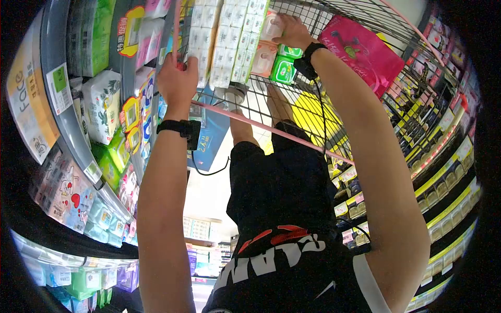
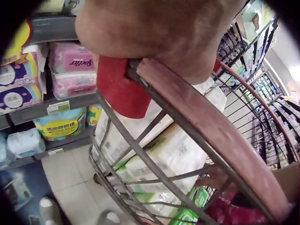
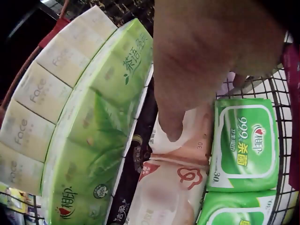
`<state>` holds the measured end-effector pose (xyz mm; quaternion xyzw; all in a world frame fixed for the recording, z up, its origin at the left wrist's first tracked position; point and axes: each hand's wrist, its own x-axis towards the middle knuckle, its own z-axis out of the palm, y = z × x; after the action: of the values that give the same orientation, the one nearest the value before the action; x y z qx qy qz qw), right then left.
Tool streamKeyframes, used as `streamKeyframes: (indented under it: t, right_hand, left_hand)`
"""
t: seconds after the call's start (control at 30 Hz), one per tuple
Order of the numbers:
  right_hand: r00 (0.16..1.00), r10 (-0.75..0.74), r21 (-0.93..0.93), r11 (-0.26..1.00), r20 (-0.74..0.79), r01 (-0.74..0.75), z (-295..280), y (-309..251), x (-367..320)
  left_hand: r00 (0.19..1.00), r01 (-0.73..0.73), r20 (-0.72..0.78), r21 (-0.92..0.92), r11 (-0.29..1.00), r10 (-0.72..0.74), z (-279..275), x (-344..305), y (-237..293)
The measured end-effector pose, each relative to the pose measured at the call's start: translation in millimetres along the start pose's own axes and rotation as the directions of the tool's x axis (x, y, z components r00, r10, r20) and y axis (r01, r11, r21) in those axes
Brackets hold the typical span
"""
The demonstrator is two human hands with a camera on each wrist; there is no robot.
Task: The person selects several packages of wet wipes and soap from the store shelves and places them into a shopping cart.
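My left hand (image 1: 177, 81) grips the pink rim (image 2: 201, 122) of a wire shopping cart near its red plastic corner piece (image 2: 123, 89). Inside the cart, my right hand (image 1: 293, 32) reaches over a peach and white pack of wipes (image 3: 199, 136), with a digit lying on its top. A similar peach pack (image 3: 168, 197) sits right beside it. Green packs of wipes (image 3: 244, 145) lie along the other side. Tall bundles of tissue packs, one with a green leaf print (image 3: 93, 126) and one marked Face (image 3: 40, 91), stand between my two hands.
A bright pink bag (image 1: 360, 52) lies in the cart beyond my right forearm. Shelves of tissue packs (image 1: 102, 107) run close along the left. Shelves of small goods (image 1: 443, 185) line the right. A blue box (image 1: 211, 143) stands on the floor beside my legs.
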<state>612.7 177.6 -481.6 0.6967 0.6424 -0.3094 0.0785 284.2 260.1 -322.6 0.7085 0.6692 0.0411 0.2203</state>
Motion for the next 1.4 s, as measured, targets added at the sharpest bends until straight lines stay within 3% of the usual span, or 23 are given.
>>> streamKeyframes:
  t: [0.1, 0.27, 0.47, 0.57, 0.67, 0.77, 0.8, 0.9, 0.97, 1.03, 1.07, 1.17, 1.23, 1.27, 1.3, 1.37, 1.4]
  right_hand:
    - [0.986, 0.098, 0.094, 0.989, 0.135, -0.111, 1, -1, 2]
    - [0.992, 0.091, 0.126, 0.987, 0.091, -0.102, 25, -2, 0]
    - [0.985, 0.067, 0.052, 0.996, 0.160, -0.076, 17, 4, 8]
    - [0.948, 0.115, 0.131, 0.979, 0.297, -0.159, -3, -3, 4]
    - [0.969, 0.119, 0.190, 0.969, 0.215, -0.161, 7, 3, 4]
    - [0.998, 0.060, 0.467, 0.883, -0.010, -0.048, 47, 34, 11]
    - [0.990, 0.138, 0.494, 0.862, -0.014, -0.113, 22, 25, -1]
    - [0.973, 0.225, 0.510, 0.843, -0.047, -0.171, 13, 25, -14]
    - [0.970, 0.205, 0.384, 0.912, -0.129, -0.142, 30, 39, -27]
    - [0.957, 0.243, 0.329, 0.927, -0.159, -0.181, 10, 37, -51]
    - [0.974, 0.224, 0.269, 0.936, 0.037, -0.225, -7, 40, -59]
    - [0.990, 0.115, 0.170, 0.977, 0.078, -0.127, -40, 41, -102]
    - [0.993, 0.077, 0.203, 0.975, 0.087, -0.094, -63, 47, -126]
    - [0.980, 0.102, 0.197, 0.971, 0.169, -0.135, -114, 25, -151]
    - [0.965, 0.146, 0.255, 0.946, 0.218, -0.201, -103, 43, -152]
    - [0.995, 0.064, 0.293, 0.952, 0.078, -0.084, -132, 37, -181]
    - [0.994, 0.088, 0.336, 0.936, 0.058, -0.103, -142, 33, -194]
  left_hand:
    - [1.000, 0.008, -0.016, 0.003, 1.000, -0.008, -3, 0, 5]
    - [0.999, 0.024, -0.037, 0.003, 1.000, -0.024, -4, -3, 15]
    - [0.999, 0.046, -0.014, 0.001, 0.999, -0.046, -5, -2, 11]
    - [0.999, 0.032, -0.021, 0.037, 0.999, -0.031, -5, -1, 10]
    - [0.999, -0.016, -0.038, 0.061, 0.998, 0.018, -2, 0, 4]
    - [1.000, 0.013, -0.027, -0.062, 0.998, -0.014, -4, -3, 7]
    - [1.000, 0.027, -0.012, -0.007, 1.000, -0.027, -3, -2, 5]
    - [1.000, 0.007, -0.004, -0.020, 1.000, -0.007, -3, -2, 4]
    - [0.999, 0.029, 0.023, -0.001, 1.000, -0.029, -3, -1, 4]
    - [0.997, 0.046, 0.054, 0.022, 0.999, -0.047, -6, -1, 6]
    - [0.996, 0.055, 0.073, 0.039, 0.998, -0.058, -9, 0, 9]
    - [0.982, 0.086, 0.167, 0.012, 0.996, -0.086, -18, 2, 13]
    - [0.960, 0.098, 0.259, 0.025, 0.995, -0.101, -18, 7, 3]
    - [0.956, 0.074, 0.286, -0.013, 0.997, -0.067, -15, 8, -6]
    - [0.951, 0.051, 0.308, -0.051, 0.997, -0.033, -12, 10, -17]
    - [0.939, -0.031, 0.342, -0.038, 0.999, 0.043, -22, 3, -25]
    - [0.953, -0.067, 0.292, -0.074, 0.995, 0.086, -30, -9, -27]
